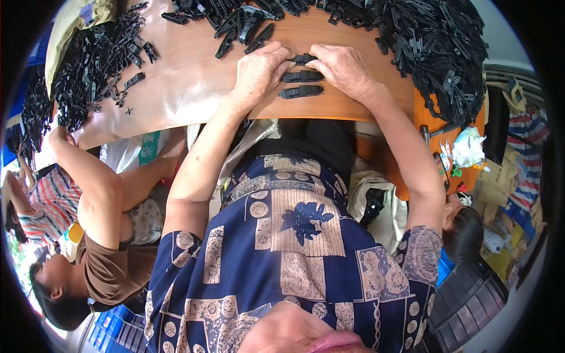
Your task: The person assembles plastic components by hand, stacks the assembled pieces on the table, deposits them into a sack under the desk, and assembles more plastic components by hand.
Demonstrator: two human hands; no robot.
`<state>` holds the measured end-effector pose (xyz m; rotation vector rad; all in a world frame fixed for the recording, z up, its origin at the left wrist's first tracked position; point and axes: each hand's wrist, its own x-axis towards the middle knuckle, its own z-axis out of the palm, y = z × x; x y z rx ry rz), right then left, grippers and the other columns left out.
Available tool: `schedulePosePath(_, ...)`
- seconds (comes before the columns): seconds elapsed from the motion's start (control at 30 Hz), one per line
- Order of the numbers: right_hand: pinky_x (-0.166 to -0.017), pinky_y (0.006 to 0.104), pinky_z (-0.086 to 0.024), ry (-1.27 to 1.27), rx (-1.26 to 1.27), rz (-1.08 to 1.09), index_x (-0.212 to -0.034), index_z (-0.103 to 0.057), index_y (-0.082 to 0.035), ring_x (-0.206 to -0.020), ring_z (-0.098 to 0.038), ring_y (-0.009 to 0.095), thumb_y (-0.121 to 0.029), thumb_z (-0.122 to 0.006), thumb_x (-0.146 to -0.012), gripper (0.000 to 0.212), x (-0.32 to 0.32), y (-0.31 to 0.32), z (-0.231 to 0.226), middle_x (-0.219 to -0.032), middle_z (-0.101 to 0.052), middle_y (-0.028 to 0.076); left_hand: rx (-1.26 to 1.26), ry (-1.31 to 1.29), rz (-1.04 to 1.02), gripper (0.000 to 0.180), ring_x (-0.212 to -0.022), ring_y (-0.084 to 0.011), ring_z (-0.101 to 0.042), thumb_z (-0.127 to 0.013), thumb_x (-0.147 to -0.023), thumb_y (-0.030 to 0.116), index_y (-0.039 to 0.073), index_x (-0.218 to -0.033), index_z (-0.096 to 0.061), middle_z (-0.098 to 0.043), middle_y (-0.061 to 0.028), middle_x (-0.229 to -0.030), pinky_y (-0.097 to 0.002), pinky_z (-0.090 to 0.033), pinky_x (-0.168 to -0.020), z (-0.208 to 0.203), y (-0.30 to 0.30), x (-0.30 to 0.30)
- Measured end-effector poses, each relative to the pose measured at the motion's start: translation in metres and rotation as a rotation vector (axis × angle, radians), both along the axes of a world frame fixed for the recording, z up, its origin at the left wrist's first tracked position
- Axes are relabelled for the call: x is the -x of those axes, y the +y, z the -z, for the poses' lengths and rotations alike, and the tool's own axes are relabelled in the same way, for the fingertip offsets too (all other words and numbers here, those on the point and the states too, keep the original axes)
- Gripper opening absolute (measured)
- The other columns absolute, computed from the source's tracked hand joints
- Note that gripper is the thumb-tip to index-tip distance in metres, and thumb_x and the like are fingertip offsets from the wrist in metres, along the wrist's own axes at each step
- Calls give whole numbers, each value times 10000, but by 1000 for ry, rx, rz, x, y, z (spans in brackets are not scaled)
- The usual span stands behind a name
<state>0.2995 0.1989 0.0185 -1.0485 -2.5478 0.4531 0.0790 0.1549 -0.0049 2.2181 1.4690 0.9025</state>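
Both my hands pinch one small black plastic part [303, 59] between them, just above the wooden table. My left hand [263, 69] grips its left end with closed fingers. On the other end, the fingers of my right hand [343, 69] are closed too. Closer to me lie two similar long black pieces, one [302, 76] right below my fingertips and another [301, 92] near the table's front edge. Fingertips hide the ends of the held part, so its exact kind does not show.
Black plastic parts form a large heap [438, 53] at the right, more pieces [244, 23] at the back and another pile [88, 65] at the left. The wooden table [182, 70] curves toward me. People sit at both sides; an open sack [376, 203] stands below.
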Motion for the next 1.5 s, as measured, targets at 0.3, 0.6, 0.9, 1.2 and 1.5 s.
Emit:
schedulePosePath(0.3, -724, 421, -591, -267, -331, 333, -1043, -647, -81, -911, -700, 261, -397, -675, -926, 338, -52, 22, -21, -981, -666, 102, -21, -5, -168, 257, -927, -318, -689, -696, -917, 261, 101, -1117, -672, -674, -113, -999, -431, -543, -791, 1, -7, 14)
schedulePosePath(0.6, -761, 459, -571, -603, -486, 409, -1060, -630, -57, -959, -664, 332, -70, -579, -914, 155, -94, 46, 21, -1015, -645, 146, -26, 400, -382, 277, -911, -300, -692, -722, -887, 318, 119, -1077, -691, -686, -90, -964, -419, -547, -775, 0, 15, 29)
schedulePosePath(0.9, -839, 465, -514, 13, -20, 216, -1110, -600, -51, -981, -661, 365, -140, -573, -975, 164, -62, 22, 10, -1006, -676, 210, 5, -26, -110, 293, -799, -378, -702, -701, -925, 293, 76, -1116, -650, -717, -175, -825, -469, -554, -718, 6, 45, -12)
schedulePosePath(1.2, -840, 395, -524, 111, 530, 343, -1120, -640, -16, -1002, -674, 339, -201, -653, -952, 250, -67, 18, 0, -1072, -697, 176, -60, 331, -8, 365, -977, -325, -688, -695, -879, 142, 227, -1232, -651, -642, -120, -1133, -430, -565, -801, -8, 59, -19)
schedulePosePath(1.5, -766, 433, -516, -15, -64, 222, -1020, -675, -40, -889, -655, 350, -250, -682, -942, 224, -60, 12, -3, -896, -618, 120, -54, 378, 180, 330, -1067, -301, -643, -739, -861, 166, 130, -1180, -663, -618, -81, -1148, -406, -543, -868, -9, 67, -23)
